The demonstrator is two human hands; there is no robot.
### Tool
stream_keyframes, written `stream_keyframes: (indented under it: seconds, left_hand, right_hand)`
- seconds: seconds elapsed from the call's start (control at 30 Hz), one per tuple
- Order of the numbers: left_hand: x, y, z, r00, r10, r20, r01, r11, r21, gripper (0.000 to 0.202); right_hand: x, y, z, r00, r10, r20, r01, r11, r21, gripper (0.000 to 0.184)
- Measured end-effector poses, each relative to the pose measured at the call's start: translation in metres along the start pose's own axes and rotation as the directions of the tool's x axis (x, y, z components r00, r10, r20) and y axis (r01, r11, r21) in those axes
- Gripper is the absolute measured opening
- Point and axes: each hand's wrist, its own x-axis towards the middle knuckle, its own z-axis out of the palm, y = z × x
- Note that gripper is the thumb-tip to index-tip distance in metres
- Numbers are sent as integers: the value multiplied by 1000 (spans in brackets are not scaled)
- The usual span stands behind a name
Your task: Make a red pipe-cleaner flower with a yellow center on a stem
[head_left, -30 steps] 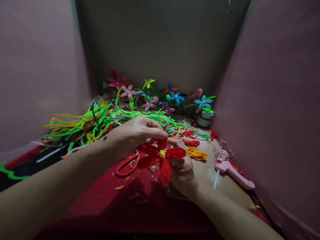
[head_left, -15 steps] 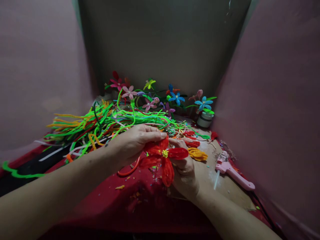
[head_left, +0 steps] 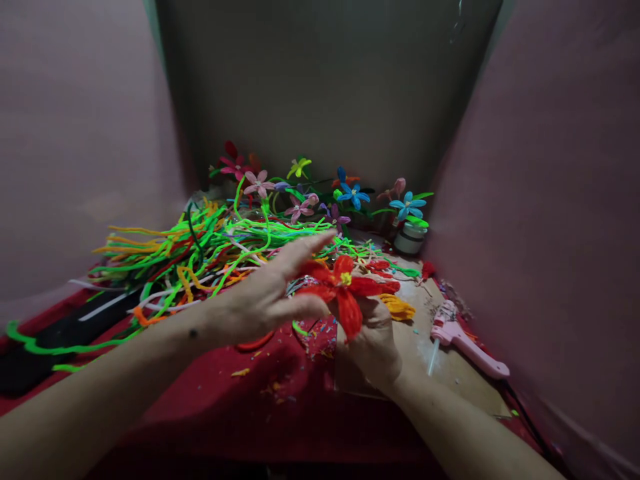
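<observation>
A red pipe-cleaner flower [head_left: 325, 291] with a yellow centre faces me, its long petals spread. From behind and below, my right hand [head_left: 373, 340] is closed on it; the flower hides the fingertips. My left hand [head_left: 270, 293] is at the flower's left side, thumb and fingers spread apart around the left petals. Whether it touches them I cannot tell. Below the left hand lies a piece of red pipe cleaner [head_left: 255, 343] on the red cloth [head_left: 210, 413].
Loose pipe cleaners [head_left: 175, 247] are heaped at the back left. Behind them stand finished flowers [head_left: 354, 196] and a small jar [head_left: 410, 239]. At right, a pink glue gun [head_left: 467, 343] lies on cardboard [head_left: 435, 380], near an orange pipe-cleaner bundle [head_left: 397, 307]. Scraps dot the cloth.
My left hand has let go of the upper petal and spread its fingers. The flower has risen slightly to the right and tilted in my right hand.
</observation>
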Motion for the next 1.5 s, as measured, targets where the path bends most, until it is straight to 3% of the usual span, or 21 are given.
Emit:
stream_keyframes:
  seconds: [0.13, 0.17, 0.27, 0.33, 0.43, 0.57, 0.63, 0.7, 0.77, 0.87, 0.97, 1.17, 1.33, 1.43, 1.5]
  left_hand:
    - [4, -13, -3, 942, -173, -288, 133, 979, -153, 35]
    - [4, -17, 2, 930, -220, -296, 188, 973, -134, 29]
    - [0, -30, 29, 956, -284, -68, 273, 951, -144, 21]
    - [-4, -37, 49, 975, -206, -80, 202, 978, -54, 22]
    - [-7, -48, 67, 985, -70, -159, 102, 974, 203, 19]
    - [-8, -66, 68, 991, 104, -90, -37, 830, 556, 18]
    - [-6, -71, 65, 989, 124, -79, -57, 818, 572, 20]
    - [-4, -70, 64, 990, 46, -136, 14, 910, 414, 20]
    - [0, -62, 62, 978, -128, -164, 145, 984, 100, 16]
    - [3, -49, 59, 927, -373, -38, 340, 878, -337, 14]
    - [3, -44, 57, 882, -466, 72, 427, 724, -541, 21]
    - [-2, -54, 53, 864, -449, 229, 453, 493, -743, 19]
    - [-6, -58, 51, 853, -372, 366, 489, 325, -809, 5]
    - [-6, -55, 50, 856, -328, 400, 507, 372, -778, 6]
    - [-6, -53, 51, 885, -343, 313, 462, 582, -669, 11]
  right_hand:
    - [12, -6, -2, 974, 220, -48, -209, 964, 166, 18]
    - [14, -5, -3, 962, 270, -53, -254, 945, 206, 18]
    - [17, 1, -3, 916, 399, -28, -364, 861, 354, 18]
    - [17, 4, -2, 909, 417, -14, -374, 829, 415, 17]
    - [16, 6, 2, 918, 396, -23, -349, 834, 428, 17]
    - [14, 9, 6, 920, 386, -72, -343, 879, 331, 23]
    - [14, 11, 6, 932, 354, -83, -313, 897, 312, 22]
    - [14, 11, 6, 940, 335, -56, -305, 905, 297, 19]
    - [15, 11, 5, 942, 336, -18, -317, 903, 290, 16]
    - [15, 11, 2, 944, 330, 13, -318, 898, 303, 15]
    - [14, 13, 0, 937, 350, 0, -331, 885, 327, 14]
    - [14, 17, -3, 902, 418, 111, -419, 785, 456, 9]
    - [16, 14, -2, 849, 461, 256, -518, 632, 577, 15]
    - [16, 11, 0, 861, 466, 203, -479, 609, 633, 12]
    - [16, 9, 2, 857, 495, 140, -463, 622, 632, 14]
